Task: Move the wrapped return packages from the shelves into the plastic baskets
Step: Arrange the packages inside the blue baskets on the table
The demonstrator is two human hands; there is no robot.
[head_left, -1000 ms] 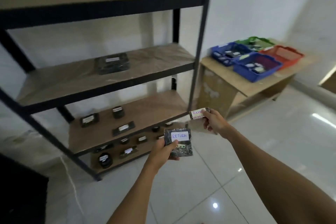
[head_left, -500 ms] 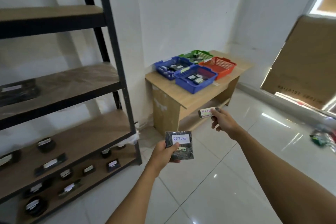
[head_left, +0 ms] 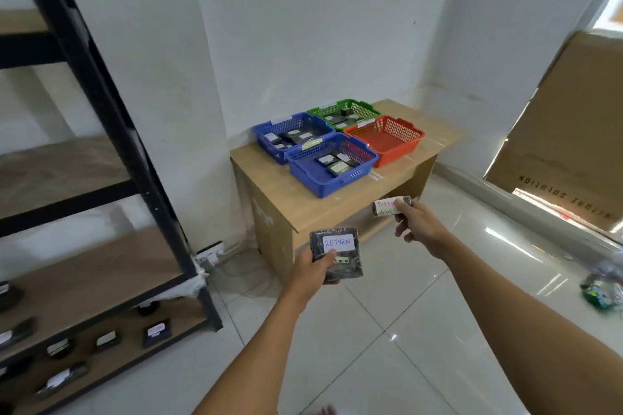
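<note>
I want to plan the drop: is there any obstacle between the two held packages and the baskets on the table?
Nothing visible. The square package and small package are held before the table; the baskets are open-topped.

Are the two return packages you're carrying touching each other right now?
Apart. The head view shows the square package in the left hand and the small package in the right hand, with floor visible between them.
</note>
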